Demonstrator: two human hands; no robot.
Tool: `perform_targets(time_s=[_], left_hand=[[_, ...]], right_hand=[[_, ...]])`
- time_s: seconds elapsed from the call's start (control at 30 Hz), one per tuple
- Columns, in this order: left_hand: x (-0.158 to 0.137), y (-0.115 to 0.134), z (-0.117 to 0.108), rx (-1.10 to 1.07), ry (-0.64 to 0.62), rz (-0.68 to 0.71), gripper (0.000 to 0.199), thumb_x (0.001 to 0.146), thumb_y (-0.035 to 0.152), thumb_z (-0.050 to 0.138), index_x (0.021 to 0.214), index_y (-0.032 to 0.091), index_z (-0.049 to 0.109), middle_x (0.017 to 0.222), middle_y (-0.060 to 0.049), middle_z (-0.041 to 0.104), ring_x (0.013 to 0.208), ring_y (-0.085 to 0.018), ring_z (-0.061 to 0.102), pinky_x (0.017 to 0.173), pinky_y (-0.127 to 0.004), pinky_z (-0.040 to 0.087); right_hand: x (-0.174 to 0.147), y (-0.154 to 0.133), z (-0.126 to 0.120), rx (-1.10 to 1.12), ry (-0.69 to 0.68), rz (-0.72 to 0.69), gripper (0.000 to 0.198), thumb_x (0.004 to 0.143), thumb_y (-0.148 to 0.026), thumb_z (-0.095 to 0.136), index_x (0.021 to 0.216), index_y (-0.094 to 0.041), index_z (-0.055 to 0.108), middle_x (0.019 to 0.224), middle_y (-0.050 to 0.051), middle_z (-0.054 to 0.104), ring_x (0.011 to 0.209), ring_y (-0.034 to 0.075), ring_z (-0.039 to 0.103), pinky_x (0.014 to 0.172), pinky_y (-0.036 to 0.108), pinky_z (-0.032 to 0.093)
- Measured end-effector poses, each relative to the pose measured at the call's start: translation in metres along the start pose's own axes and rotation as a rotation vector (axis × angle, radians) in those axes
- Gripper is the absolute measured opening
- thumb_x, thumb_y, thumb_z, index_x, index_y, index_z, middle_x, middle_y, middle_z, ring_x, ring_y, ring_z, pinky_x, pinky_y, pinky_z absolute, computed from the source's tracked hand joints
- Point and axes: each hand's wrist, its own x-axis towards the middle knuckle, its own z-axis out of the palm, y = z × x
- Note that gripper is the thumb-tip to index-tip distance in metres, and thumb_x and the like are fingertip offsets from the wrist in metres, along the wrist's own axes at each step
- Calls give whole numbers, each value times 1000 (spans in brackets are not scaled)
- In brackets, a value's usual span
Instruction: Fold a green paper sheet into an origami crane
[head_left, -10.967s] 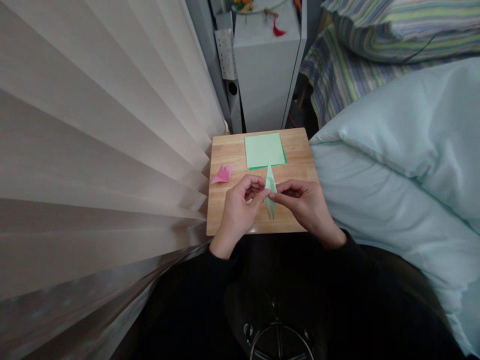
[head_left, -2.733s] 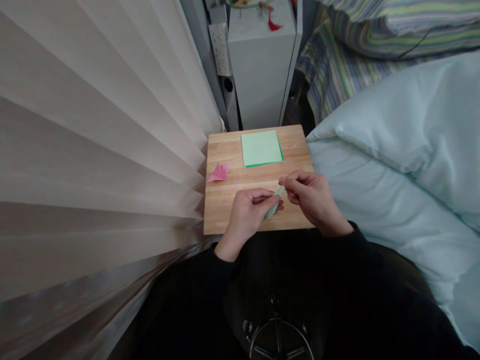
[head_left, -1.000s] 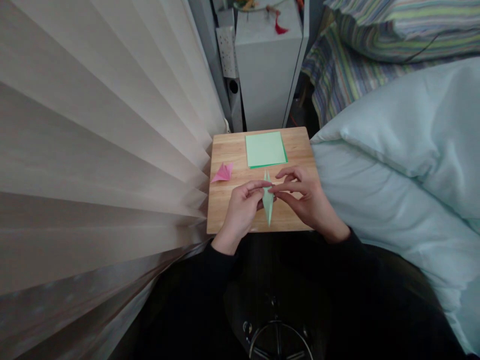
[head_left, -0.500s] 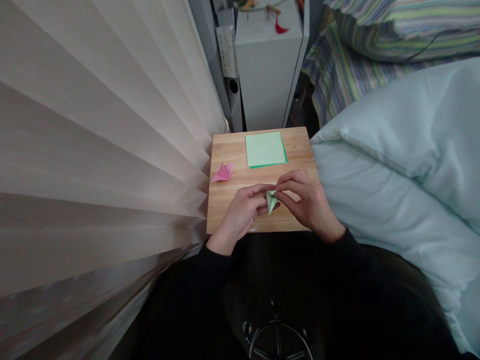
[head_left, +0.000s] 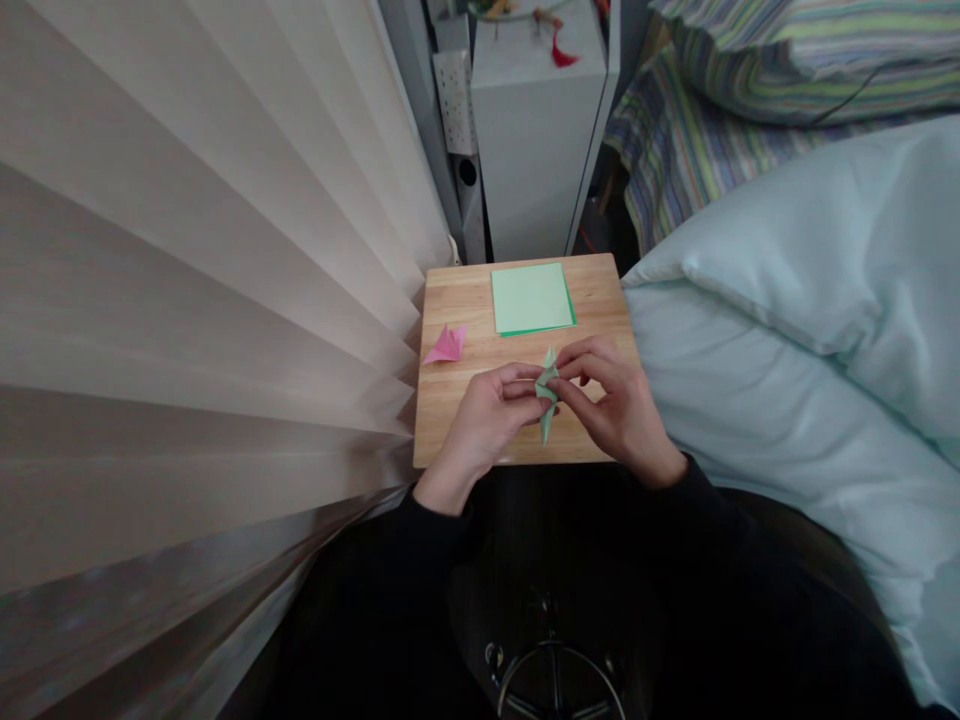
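Observation:
A small folded piece of light green origami paper [head_left: 547,391] is held between both hands above the near part of the wooden table. One narrow point of it sticks up away from me and another points down toward me. My left hand [head_left: 491,410] grips its left side, thumb and fingers closed on it. From the right, my right hand [head_left: 611,400] pinches it between thumb and fingertips. A pink folded paper figure [head_left: 447,345] lies at the table's left edge. Behind my hands rests a stack of square green paper sheets [head_left: 532,298], light green on top.
The wooden table [head_left: 457,400] has a pleated curtain [head_left: 300,330] close along its left. A bed with a pale blue quilt [head_left: 787,320] borders its right side. Beyond its far edge stands a white cabinet [head_left: 536,150]. Below is a chair base [head_left: 555,680].
The light green paper has turned in the fingers and now shows as a longer shape, with points at top and bottom. Both hands stay in nearly the same place.

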Motion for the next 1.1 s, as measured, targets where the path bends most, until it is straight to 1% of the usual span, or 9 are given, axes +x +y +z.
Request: perform_targets(time_s=[0.13,0.23,0.37,0.53,0.63,0.7,0.8,0.93,1.1], left_hand=[[4,-3,0,106,30,125,35,67,28,92,94,16,73,83,-3,80,82,-19,76,83,-33,58],[5,-2,-1,189,50,167,27,70,23,89,91,16,74,83,-4,80,79,-18,75,76,-29,56],[4,0,-1,295,100,193,20,73,18,84,91,17,75,78,-3,78,68,-14,70,64,-25,48],[2,1,-2,269,92,231,20,75,24,83,92,17,77,79,-3,77,71,-14,69,60,-23,45],[3,3,-3,206,83,212,19,82,34,78,89,17,79,74,-3,74,64,-12,64,54,-22,43],[4,2,-5,152,105,203,19,81,35,79,88,17,80,73,-2,74,62,-11,62,52,-21,44],[6,-1,-7,78,140,198,19,76,33,84,90,20,81,79,-3,77,66,-12,66,57,-21,50],[7,-6,-8,44,152,217,19,78,35,84,91,20,81,83,-3,78,70,-12,68,62,-23,54],[5,0,-4,210,126,385,12,83,30,81,89,20,80,88,-4,79,77,-14,72,74,-27,59]], right_hand=[[-1,-3,6,212,99,233,14,91,-23,74,77,-21,71,97,5,68,89,18,65,68,31,49],[0,1,9,368,147,393,17,85,-31,79,73,-21,73,96,5,69,89,18,64,64,29,47],[2,7,9,499,123,511,23,79,-40,83,71,-21,74,89,4,70,75,15,58,59,28,41],[4,6,4,535,62,521,24,82,-41,81,75,-19,73,79,1,67,66,12,51,59,28,38],[4,5,0,480,11,483,22,87,-39,78,78,-19,73,77,0,66,68,13,53,60,28,40],[4,5,-3,445,-6,457,20,88,-38,76,82,-20,74,79,1,67,71,13,55,60,28,41],[4,4,-4,454,-6,443,14,86,-34,78,89,-21,76,82,1,70,73,14,59,61,28,44],[4,3,-1,541,6,447,16,83,-34,83,91,-21,76,83,1,73,71,14,63,62,28,50],[4,-1,0,577,26,421,17,83,-35,84,85,-21,74,79,0,71,68,13,63,60,28,52]])
